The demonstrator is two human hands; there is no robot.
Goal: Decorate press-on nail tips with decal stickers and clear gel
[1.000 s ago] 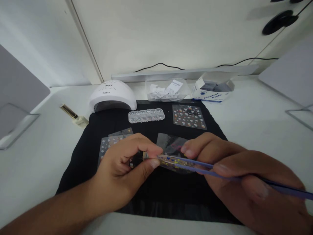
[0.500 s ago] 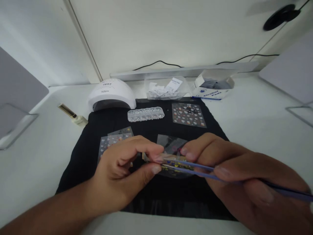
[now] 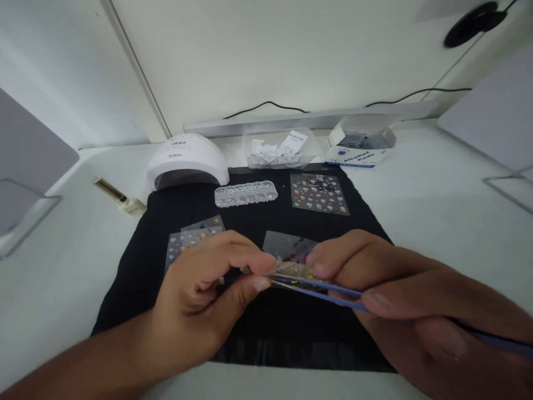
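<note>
Tweezers [image 3: 333, 291] + sticker sheet [image 3: 291, 272], both hands.

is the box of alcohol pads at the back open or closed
Open. The alcohol pads box has its top flap folded up at the left end, and dark packets show inside through the opening.

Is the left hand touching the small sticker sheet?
Touching. The head view shows the left hand pinching the sticker sheet's edge between thumb and forefinger.

matt black cloth mat [image 3: 175, 214] — glossy white plastic lamp [image 3: 186, 161], clear sticker sheet [image 3: 318, 193].
</note>
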